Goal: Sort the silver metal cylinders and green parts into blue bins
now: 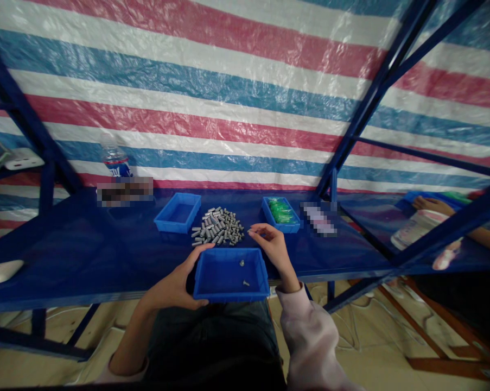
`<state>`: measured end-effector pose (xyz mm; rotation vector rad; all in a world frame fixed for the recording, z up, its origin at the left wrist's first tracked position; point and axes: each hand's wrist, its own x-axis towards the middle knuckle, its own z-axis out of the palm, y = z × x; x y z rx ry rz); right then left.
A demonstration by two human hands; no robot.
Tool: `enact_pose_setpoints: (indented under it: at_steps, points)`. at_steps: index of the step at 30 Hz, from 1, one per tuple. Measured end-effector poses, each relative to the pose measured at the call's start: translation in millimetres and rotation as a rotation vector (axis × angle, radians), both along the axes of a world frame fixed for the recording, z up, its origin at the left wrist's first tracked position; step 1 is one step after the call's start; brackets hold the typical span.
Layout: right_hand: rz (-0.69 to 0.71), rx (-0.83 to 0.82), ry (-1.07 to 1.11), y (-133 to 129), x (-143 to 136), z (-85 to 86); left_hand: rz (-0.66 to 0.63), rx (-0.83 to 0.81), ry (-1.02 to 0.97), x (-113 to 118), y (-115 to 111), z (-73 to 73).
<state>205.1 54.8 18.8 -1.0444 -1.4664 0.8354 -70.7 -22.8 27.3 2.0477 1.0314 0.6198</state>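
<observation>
My left hand grips the left side of a shallow blue plastic bin at the table's front edge, thumb on the near side and fingers at the far corner. Two small metal screws lie loose inside, toward its right. Just beyond the bin's far right corner is my right hand, its thumb and fingertips pinched together; whatever they hold is too small to make out. Beside those fingertips spreads a pile of grey metal parts, with short cylinders on the left and small screws on the right.
Behind the pile stand another blue bin on the left and a blue bin holding green packets. A plastic bottle is at the back left. Dark blue frame posts flank the table. Another person's hand shows at right.
</observation>
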Motion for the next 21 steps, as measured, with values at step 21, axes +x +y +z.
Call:
enact_pose_setpoints:
  at_steps: [21]
  points:
    - [0.101, -0.096, -0.160, 4, -3, -9.6, -0.036, -0.020, 0.000, -1, 1, 1.9]
